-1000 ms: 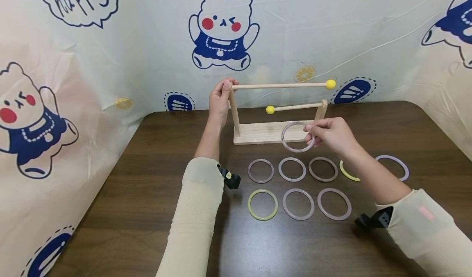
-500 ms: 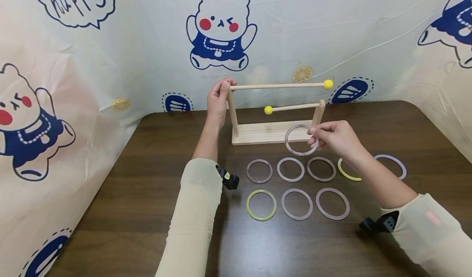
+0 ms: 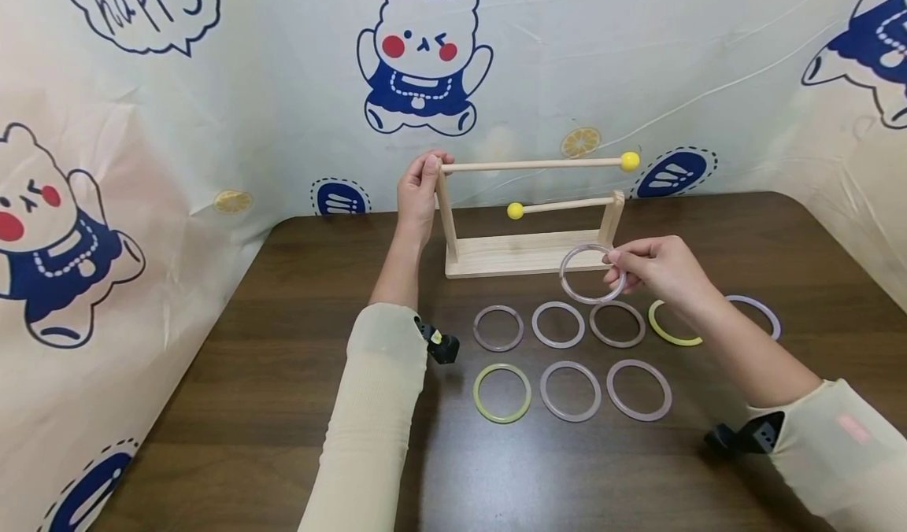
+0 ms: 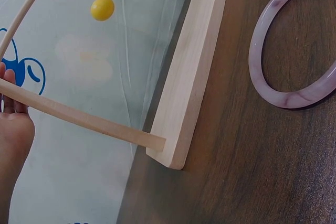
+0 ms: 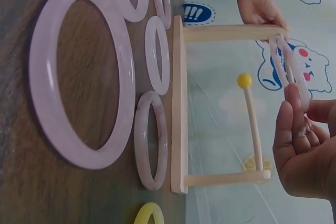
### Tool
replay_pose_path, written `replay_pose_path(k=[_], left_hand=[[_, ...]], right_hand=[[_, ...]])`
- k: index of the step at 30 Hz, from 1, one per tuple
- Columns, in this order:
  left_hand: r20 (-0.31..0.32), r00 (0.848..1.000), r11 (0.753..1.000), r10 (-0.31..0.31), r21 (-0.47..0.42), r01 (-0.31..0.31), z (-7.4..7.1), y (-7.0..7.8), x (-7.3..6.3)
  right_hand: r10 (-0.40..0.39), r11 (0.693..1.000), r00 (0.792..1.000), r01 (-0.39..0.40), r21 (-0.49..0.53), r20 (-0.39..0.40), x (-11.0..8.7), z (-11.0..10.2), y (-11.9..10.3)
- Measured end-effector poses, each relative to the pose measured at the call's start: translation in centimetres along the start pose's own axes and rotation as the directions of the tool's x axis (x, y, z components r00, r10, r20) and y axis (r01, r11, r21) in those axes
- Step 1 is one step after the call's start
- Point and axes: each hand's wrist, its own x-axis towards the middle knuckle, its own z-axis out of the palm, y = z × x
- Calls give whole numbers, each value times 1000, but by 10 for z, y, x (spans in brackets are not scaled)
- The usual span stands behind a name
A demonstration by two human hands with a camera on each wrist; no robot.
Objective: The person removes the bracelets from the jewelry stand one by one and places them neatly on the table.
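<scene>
A pale wooden rack (image 3: 520, 254) stands at the back of the table, with a long upper rod (image 3: 534, 165) and a shorter lower rod (image 3: 567, 205), each tipped with a yellow ball. My left hand (image 3: 416, 197) grips the top of its left post. Between thumb and fingertips, my right hand (image 3: 659, 268) pinches a translucent pale-lilac bangle (image 3: 563, 278), held upright in front of the rack's right end. Neither rod carries a bangle. In the right wrist view the pinched bangle (image 5: 302, 80) appears edge-on, overlapping the rack's left post.
Several bangles lie in two rows before the rack, among them a yellow-green one (image 3: 477, 393) at front left and a lilac one (image 3: 669, 394) at front right. My right forearm partly covers another yellow-green bangle (image 3: 662, 331) and a violet one (image 3: 775, 325). A printed cloth (image 3: 283, 123) hangs behind.
My right hand has drawn the bangle a little to the right and toward me, away from the rack. The left hand keeps its grip on the post.
</scene>
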Motion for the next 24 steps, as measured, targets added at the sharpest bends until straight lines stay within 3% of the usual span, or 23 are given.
replay_pose_path(k=[11,24], left_hand=[[4,1000,1000,-1,1,1,0,0,0],[8,1000,1000,8,4,-8,-1,-1,1]], right_hand=[[-19,999,1000,19,-31,16,-4,-8,15],[41,996,998,-36,-81,56,-10,-7,16]])
